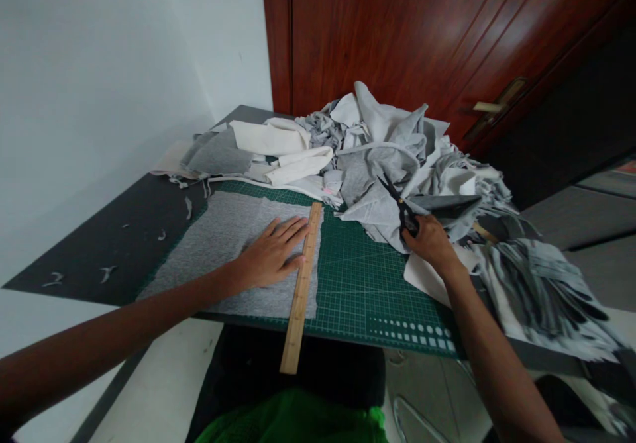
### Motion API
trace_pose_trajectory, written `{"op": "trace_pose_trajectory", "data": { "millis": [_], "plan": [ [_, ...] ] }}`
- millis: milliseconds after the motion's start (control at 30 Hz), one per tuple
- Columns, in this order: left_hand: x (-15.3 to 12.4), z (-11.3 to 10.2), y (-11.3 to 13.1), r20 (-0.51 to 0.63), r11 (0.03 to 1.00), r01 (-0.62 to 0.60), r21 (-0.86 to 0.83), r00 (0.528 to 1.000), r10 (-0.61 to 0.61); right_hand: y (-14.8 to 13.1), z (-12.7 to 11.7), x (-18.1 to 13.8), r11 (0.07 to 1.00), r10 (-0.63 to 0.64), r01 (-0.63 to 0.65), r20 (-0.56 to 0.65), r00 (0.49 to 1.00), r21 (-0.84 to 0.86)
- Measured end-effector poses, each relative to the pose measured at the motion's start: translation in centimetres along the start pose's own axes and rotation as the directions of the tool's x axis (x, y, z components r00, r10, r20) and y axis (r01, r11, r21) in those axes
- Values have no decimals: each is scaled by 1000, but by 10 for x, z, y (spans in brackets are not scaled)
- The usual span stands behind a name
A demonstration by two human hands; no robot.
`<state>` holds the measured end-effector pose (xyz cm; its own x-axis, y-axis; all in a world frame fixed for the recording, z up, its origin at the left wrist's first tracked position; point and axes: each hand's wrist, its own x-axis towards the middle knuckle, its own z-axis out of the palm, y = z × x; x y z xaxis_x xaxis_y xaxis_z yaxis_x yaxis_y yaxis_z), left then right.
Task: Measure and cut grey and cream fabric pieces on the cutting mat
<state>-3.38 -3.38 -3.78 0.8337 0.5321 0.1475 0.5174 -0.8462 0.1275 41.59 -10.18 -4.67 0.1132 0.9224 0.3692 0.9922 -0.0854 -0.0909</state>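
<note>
A flat piece of grey fabric (223,231) lies on the green cutting mat (368,277). Across its right side runs a wooden ruler (301,291), whose near end sticks out past the table edge. My left hand (273,254) lies flat on the fabric, fingers stretched out, with the fingertips touching the ruler's left edge. Over at the right, my right hand (431,244) grips the handles of black scissors (397,198). Their blades point away to the upper left, above crumpled grey cloth (375,171).
A heap of grey and white fabric scraps (392,125) covers the table's back and right. Folded grey strips (546,291) lie at the far right. Small thread bits (106,273) dot the dark tabletop (149,224). Behind stands a wooden door (372,32) with a handle (497,106).
</note>
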Motion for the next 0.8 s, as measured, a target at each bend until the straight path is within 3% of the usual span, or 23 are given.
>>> {"op": "trace_pose_trajectory", "data": {
  "millis": [233, 333, 433, 533, 633, 733, 800],
  "plan": [
    [3, -2, 0, 19, 1000, -6, 5, 1000, 6, -10, -8, -3, 1000, 11, -11, 5, 1000, 27],
    [2, -1, 0, 4, 1000, -11, -20, 1000, 11, -20, -27, -22, 998, -29, 31, -28, 999, 62],
    [0, 0, -1, -8, 999, -21, -38, 1000, 21, -25, -49, -52, 996, -35, 46, -141, 989, 79],
    [0, 1, -1, -7, 999, -20, -35, 1000, 19, -16, -59, -78, 993, 112, -116, -197, 974, -9],
    [1, 1, -2, 2, 1000, -16, -21, 1000, 16, -2, -54, -92, 951, 267, -280, -105, 958, -128],
    [1, 1, -2, 0, 999, -44, -8, 999, 44, 9, -47, -94, 932, 309, -303, -1, 951, -200],
    [0, 0, -2, 4, 996, -86, -6, 996, 86, 14, -47, -93, 934, 307, -302, -4, 952, -193]
  ]
}}
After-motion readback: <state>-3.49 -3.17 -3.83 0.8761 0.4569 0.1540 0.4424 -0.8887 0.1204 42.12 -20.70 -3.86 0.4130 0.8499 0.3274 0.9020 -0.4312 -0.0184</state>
